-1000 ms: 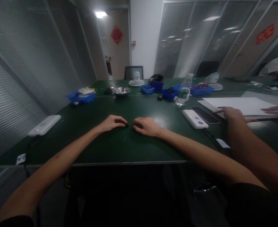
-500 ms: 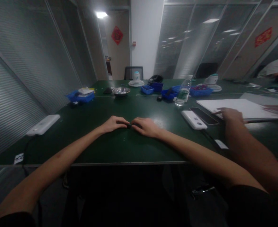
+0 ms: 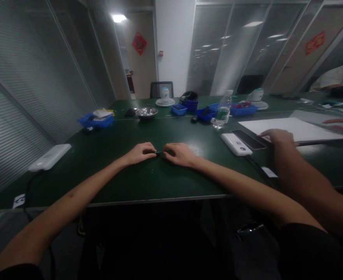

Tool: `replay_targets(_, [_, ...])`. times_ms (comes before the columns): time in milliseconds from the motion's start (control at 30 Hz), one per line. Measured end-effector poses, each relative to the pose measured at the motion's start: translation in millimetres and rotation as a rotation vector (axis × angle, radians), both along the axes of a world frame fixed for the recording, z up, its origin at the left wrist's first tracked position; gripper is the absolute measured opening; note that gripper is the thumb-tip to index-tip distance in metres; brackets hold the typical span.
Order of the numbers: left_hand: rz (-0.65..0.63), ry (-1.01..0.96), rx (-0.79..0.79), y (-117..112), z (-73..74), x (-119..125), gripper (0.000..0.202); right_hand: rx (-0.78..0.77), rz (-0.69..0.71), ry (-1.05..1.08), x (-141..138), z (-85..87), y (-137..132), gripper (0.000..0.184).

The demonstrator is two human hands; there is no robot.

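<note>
My left hand [image 3: 140, 152] and my right hand [image 3: 178, 154] rest close together on the dark green table [image 3: 148, 182], fingers curled inward. Between the fingertips of both sits a small dark object [image 3: 159, 153], too small and dim to name. Each hand pinches an end of it. Both forearms stretch out from the table's near edge.
A co-worker's arm and hand [image 3: 278, 137] reach in at the right onto a white sheet [image 3: 291, 127]. A white power bank [image 3: 235, 144] and a phone [image 3: 248, 139] lie nearby. Blue bins [image 3: 95, 120], a metal bowl [image 3: 146, 112] and a water bottle [image 3: 222, 112] stand farther back; another white device [image 3: 49, 156] lies left.
My hands have stayed pinched together at the same spot. The view has shifted a little to the right, and the co-worker's far hand moved over the white sheet.
</note>
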State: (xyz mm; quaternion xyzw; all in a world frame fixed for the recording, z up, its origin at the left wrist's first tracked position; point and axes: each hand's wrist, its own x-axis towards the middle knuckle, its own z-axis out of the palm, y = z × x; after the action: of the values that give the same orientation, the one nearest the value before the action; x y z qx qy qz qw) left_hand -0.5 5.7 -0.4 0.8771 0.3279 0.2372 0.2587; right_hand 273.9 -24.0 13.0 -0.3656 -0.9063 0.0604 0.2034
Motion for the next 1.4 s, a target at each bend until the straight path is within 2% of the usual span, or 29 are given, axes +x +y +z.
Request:
replay_targets(167, [0.014,0.061,0.111,7.1,-2.2,-11.2,0.032,-0.013,-0.060,0.022,0.7,0.3,-0.1,0.028])
replay_targets(333, [0.099,0.130,0.206,29.5,-6.1,-45.7,0.035,-0.029,-0.105,-0.011,0.2,-0.2,1.8,0.028])
replay_targets(467, [0.174,0.162,0.196,39.1,-8.1,-68.6,0.036,-0.049,-0.115,-0.028,-0.1,0.4,2.5,0.029])
replay_targets(567, [0.167,0.140,0.177,33.3,-7.1,-65.5,0.035,-0.051,-0.107,-0.026,-0.2,0.5,2.5,0.030])
replay_targets(767, [0.036,0.102,0.211,16.8,-4.8,-32.8,0.034,-0.042,-0.114,-0.048,-1.3,-0.1,2.7,0.028])
replay_targets(867, [0.054,0.165,0.219,20.6,-3.6,-35.6,0.035,-0.044,-0.104,-0.049,-1.0,0.4,2.4,0.028])
replay_targets(1000, [0.229,0.188,0.211,37.8,-3.0,-70.7,0.036,-0.064,-0.090,-0.047,0.0,1.7,2.4,0.029])
replay_targets(1200, [0.650,0.160,0.142,57.2,-0.7,-138.8,0.029,-0.072,-0.102,-0.072,0.2,2.7,2.4,0.030])
replay_targets(1300, [0.825,0.118,0.097,62.0,0.4,-163.1,0.027,-0.063,-0.108,-0.083,0.1,2.5,1.6,0.030])
replay_targets(1400, [0.942,0.098,0.062,67.3,-0.1,-180.1,0.029,-0.055,-0.107,-0.089,0.3,2.5,0.5,0.030])
